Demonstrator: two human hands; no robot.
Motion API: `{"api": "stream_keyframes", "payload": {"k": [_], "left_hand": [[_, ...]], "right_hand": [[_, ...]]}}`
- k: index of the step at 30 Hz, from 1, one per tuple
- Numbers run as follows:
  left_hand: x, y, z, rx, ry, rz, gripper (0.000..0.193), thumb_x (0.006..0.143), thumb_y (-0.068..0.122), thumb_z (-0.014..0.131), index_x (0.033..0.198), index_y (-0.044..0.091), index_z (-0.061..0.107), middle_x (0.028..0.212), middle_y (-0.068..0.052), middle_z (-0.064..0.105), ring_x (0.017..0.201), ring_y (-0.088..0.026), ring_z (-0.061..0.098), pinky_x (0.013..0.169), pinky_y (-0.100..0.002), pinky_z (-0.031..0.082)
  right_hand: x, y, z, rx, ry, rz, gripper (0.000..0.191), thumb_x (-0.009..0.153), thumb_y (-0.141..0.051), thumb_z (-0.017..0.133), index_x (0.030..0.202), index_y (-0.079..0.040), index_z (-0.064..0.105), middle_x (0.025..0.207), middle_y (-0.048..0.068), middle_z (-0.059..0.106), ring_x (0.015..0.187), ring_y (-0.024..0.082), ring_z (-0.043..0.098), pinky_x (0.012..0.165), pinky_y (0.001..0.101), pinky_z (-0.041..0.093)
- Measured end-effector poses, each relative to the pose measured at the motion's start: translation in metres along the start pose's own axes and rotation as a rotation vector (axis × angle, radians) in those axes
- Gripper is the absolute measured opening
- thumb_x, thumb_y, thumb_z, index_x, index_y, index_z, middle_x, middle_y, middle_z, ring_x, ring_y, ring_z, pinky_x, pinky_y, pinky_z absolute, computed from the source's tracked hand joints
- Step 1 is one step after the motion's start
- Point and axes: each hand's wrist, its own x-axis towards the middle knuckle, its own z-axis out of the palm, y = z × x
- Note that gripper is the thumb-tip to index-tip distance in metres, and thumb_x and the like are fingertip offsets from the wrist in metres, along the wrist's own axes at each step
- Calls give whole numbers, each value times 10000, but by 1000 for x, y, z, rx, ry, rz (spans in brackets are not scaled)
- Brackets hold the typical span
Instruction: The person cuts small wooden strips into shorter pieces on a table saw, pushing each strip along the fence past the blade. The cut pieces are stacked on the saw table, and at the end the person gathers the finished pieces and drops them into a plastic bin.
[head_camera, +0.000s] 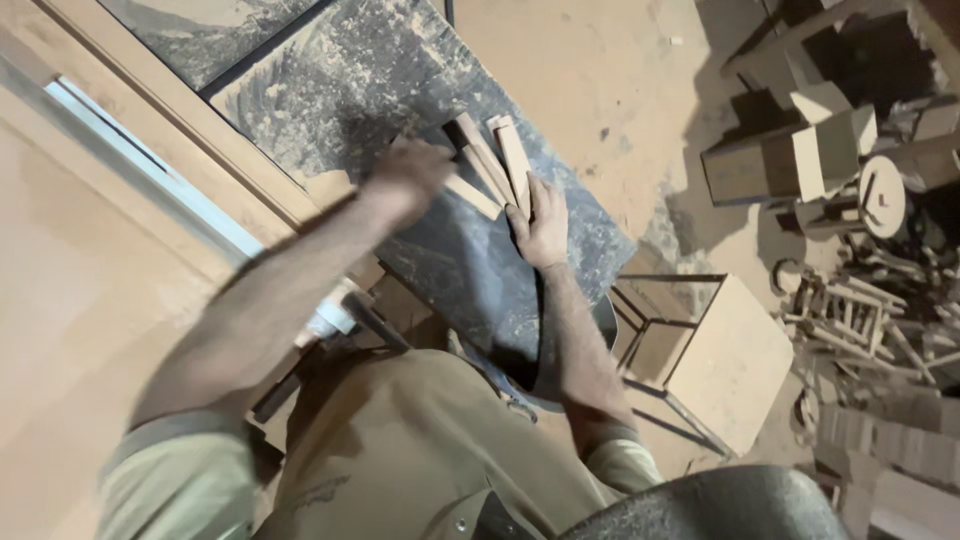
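The right hand (541, 222) lay flat, open, on wood strips (497, 160) atop a dusty table (340, 70). The left hand (408, 178) was blurred beside them; its grip cannot be told.

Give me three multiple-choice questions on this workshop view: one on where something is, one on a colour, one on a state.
1. Where do the wooden sticks lie?
A on the dark dusty work surface
B on the floor
C in a bucket
2. What colour is the person's shirt?
A bright red
B olive-tan
C white
3. How is the right hand?
A clenched in a fist
B gripping a hammer
C flat, fingers on a stick

Key: 1 A, the sticks rest on the surface by the blurred left hand; 2 B, the sleeves and chest show it; 3 C, its palm is down.
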Motion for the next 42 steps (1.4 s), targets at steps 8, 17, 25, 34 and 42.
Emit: {"api": "stream_keyframes", "payload": {"k": [8,17,25,34,42], "left_hand": [[-1,55,7,213,-214,2,325,1032,59,569,1353,102,597,1247,-101,608,1131,-286,599,913,-429,531],[-213,87,-75,-154,456,-574,313,962,146,615,1271,153,665,1177,-101,684,1012,-253,683,846,-412,548],[-252,58,-14,146,433,-619,580,767,29,662,1338,127,658,1378,-111,617,1264,-308,565,1056,-495,413],[-225,41,54,-6,991,-878,416,975,96,663,1388,54,627,1350,-161,615,1275,-385,537,1083,-529,399],[-195,39,44,83,831,-1067,272,947,118,589,1197,84,691,1245,-105,622,1308,-313,474,1051,-599,301]], "right_hand": [[-6,16,5,48,178,-54,514,936,-240,760,1346,22,593,1276,231,630,1176,422,592,1029,481,482],[1,18,6,85,55,28,252,923,-240,802,953,-77,612,981,114,649,980,356,601,882,468,498],[9,41,29,-1,221,-228,520,916,-326,768,1310,-22,618,1218,232,631,1150,453,569,966,536,477],[8,37,21,-34,160,-191,548,923,-330,757,1340,3,635,1247,227,640,1182,450,568,1018,533,462],[8,38,24,-30,178,-210,538,920,-312,767,1332,9,640,1245,227,643,1170,446,570,1012,533,465]]}}
